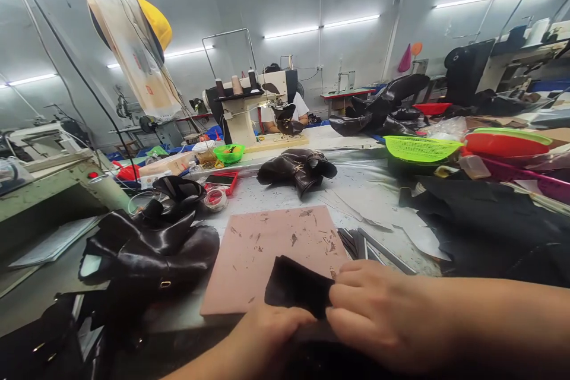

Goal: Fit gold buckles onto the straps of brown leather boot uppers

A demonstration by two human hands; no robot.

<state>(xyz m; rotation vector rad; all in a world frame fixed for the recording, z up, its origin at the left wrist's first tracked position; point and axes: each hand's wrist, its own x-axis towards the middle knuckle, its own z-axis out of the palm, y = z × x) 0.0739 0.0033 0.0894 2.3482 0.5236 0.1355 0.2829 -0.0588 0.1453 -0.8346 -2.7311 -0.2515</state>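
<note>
Both of my hands are at the near edge of a pink cutting board (271, 237). Between them is a dark, soft-looking piece of black material (294, 286), its upper end spread over the board. My left hand (271, 329) grips its lower edge, the thumb lying along it and the other fingers out of sight. From the right, my right hand (374, 306) is closed on the other side of the piece with curled fingers. Whether the piece belongs to a boot cannot be told, as its lower part is hidden.
Glossy dark boot uppers (155, 243) are heaped on the left; another boot upper (296, 169) lies beyond the board. Black sheets (499, 225) and a green basket (423, 148) are at right. Behind a sewing machine (249, 107) sits a person (300, 108).
</note>
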